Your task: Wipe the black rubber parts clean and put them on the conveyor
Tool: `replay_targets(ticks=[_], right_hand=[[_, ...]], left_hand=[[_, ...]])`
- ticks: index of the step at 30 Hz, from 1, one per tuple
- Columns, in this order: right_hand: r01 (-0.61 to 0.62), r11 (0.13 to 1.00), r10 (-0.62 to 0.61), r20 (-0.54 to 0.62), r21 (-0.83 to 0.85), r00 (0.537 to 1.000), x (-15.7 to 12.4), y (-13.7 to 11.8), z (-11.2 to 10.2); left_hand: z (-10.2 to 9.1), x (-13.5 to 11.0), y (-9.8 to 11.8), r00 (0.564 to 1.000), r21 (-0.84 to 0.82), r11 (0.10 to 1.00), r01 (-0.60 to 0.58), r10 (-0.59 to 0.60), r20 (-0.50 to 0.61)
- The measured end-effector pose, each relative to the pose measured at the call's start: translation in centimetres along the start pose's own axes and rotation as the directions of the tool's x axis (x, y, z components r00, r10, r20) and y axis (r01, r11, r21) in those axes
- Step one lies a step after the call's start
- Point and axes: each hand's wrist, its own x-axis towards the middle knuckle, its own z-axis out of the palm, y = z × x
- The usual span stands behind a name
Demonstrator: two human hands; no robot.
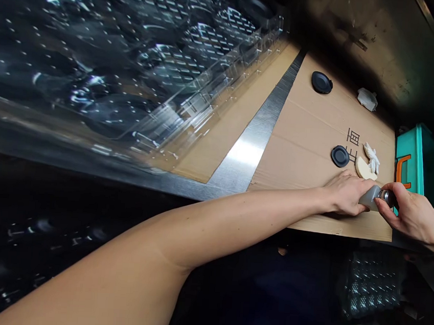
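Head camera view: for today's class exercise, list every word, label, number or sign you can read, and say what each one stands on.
"正面": black printed characters on the cardboard sheet.
The grey canister shows no readable text.

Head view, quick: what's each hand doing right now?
Left hand: closed, holding the grey bottle.
Right hand: closed, pinching the bottle's metal cap.
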Motion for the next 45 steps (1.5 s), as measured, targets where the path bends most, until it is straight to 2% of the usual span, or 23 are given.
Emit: replay_targets(ticks=[10, 16, 24, 28, 30, 33, 35, 41, 45], right_hand=[[-0.169, 0.985, 0.169, -0.009, -0.026, 0.986, 0.1, -1.0, 0.7], [-0.278, 0.960, 0.278, 0.011, -0.034, 0.960, 0.2, -1.8, 0.6], [-0.374, 0.927, 0.374, -0.006, -0.029, 0.927, 0.0, -2.6, 0.9], [-0.404, 0.914, 0.405, -0.043, 0.037, 0.913, -0.7, -2.8, 0.7], [-0.363, 0.922, 0.370, -0.035, 0.133, 0.928, -1.1, -2.2, 0.2], [-0.218, 0.920, 0.230, -0.001, 0.326, 0.973, -1.6, -0.5, -0.9], [-0.158, 0.897, 0.156, 0.038, 0.413, 0.987, -1.7, 0.5, -1.6], [-0.164, 0.877, 0.097, 0.168, 0.451, 0.981, -0.6, 2.3, -2.4], [-0.110, 0.848, -0.023, 0.245, 0.518, 0.969, 0.2, 3.1, -3.1]], left_hand=[[0.9, -0.3, 1.1, 0.995, 0.128, 0.988, 0.090, -0.085, -0.043], [1.9, -0.7, 2.5, 0.978, 0.154, 0.968, 0.200, -0.188, -0.091], [4.3, -1.1, 4.1, 0.929, 0.125, 0.945, 0.303, -0.263, -0.261], [4.7, -1.5, 4.5, 0.920, 0.111, 0.942, 0.316, -0.276, -0.278], [4.7, -1.4, 4.3, 0.921, 0.088, 0.944, 0.318, -0.286, -0.264], [4.6, -1.3, 3.7, 0.927, 0.075, 0.952, 0.296, -0.268, -0.261], [4.7, -1.1, 3.3, 0.934, 0.084, 0.959, 0.271, -0.241, -0.264], [5.4, -1.0, 2.8, 0.923, 0.092, 0.953, 0.287, -0.250, -0.292], [5.5, -1.0, 2.5, 0.918, 0.064, 0.960, 0.273, -0.240, -0.317]])
